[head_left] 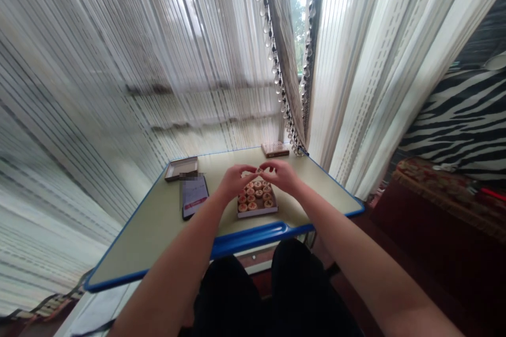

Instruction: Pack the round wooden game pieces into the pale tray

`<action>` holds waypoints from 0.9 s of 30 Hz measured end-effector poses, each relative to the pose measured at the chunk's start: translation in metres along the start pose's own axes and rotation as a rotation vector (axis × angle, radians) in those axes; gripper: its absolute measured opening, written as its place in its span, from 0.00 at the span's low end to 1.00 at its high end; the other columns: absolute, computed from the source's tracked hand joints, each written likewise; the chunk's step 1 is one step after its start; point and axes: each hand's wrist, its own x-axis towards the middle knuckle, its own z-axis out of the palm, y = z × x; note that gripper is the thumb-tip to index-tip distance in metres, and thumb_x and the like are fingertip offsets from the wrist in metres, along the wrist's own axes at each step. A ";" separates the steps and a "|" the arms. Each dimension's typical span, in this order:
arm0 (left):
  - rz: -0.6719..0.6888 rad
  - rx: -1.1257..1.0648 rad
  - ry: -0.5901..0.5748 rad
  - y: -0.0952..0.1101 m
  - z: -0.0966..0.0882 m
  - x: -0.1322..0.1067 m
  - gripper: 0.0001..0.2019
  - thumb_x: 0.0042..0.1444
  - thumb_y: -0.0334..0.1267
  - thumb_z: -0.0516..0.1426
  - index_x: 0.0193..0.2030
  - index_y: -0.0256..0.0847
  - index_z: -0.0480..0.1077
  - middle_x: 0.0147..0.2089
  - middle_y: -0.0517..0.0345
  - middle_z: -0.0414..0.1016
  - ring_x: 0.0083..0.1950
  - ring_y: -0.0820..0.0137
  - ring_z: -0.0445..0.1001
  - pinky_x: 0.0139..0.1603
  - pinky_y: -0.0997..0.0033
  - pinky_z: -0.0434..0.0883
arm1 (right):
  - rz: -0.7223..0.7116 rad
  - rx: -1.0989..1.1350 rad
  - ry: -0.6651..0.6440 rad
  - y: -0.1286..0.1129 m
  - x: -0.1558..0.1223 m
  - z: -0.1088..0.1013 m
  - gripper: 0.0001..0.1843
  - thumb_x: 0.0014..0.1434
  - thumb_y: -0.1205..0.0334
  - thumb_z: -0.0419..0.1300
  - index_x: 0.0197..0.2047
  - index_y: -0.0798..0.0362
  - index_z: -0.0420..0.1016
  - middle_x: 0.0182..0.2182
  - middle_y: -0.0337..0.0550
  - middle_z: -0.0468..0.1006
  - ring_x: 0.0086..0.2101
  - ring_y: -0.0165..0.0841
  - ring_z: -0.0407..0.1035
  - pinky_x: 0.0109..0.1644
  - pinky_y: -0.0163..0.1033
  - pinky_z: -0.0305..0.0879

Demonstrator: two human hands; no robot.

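Note:
A small round xiangqi piece (259, 170) is between the fingertips of my two hands, above the far side of an open box (258, 214). My left hand (236, 178) reaches it from the left, with thumb and fingers closed toward it. From the right, my right hand (281, 175) pinches the same piece. Below, the box holds several round wooden xiangqi pieces (252, 199) lying in rows, marked with red or dark characters. The far part of the box is hidden by my hands.
Left of the box lies a phone or tablet (194, 197) with its screen lit. An open shallow box lid (181, 168) is at the table's far left, and a flat box (275, 149) at the far edge. The table (150, 231) has a blue rim; curtains (221, 63) hang behind.

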 end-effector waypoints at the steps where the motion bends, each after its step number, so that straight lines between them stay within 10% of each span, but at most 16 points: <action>1: 0.023 0.023 -0.004 0.001 0.001 -0.004 0.13 0.51 0.45 0.57 0.39 0.41 0.75 0.38 0.56 0.78 0.40 0.69 0.73 0.46 0.70 0.68 | -0.023 -0.034 0.014 0.000 -0.006 0.001 0.10 0.50 0.60 0.61 0.36 0.54 0.76 0.33 0.43 0.77 0.32 0.30 0.66 0.39 0.36 0.62; 27: 0.083 0.190 -0.115 -0.011 0.000 -0.016 0.13 0.44 0.28 0.53 0.30 0.45 0.78 0.41 0.57 0.75 0.46 0.65 0.68 0.52 0.63 0.64 | 0.078 -0.044 -0.220 0.009 -0.019 0.017 0.10 0.44 0.60 0.64 0.33 0.51 0.79 0.33 0.43 0.70 0.38 0.34 0.66 0.45 0.38 0.61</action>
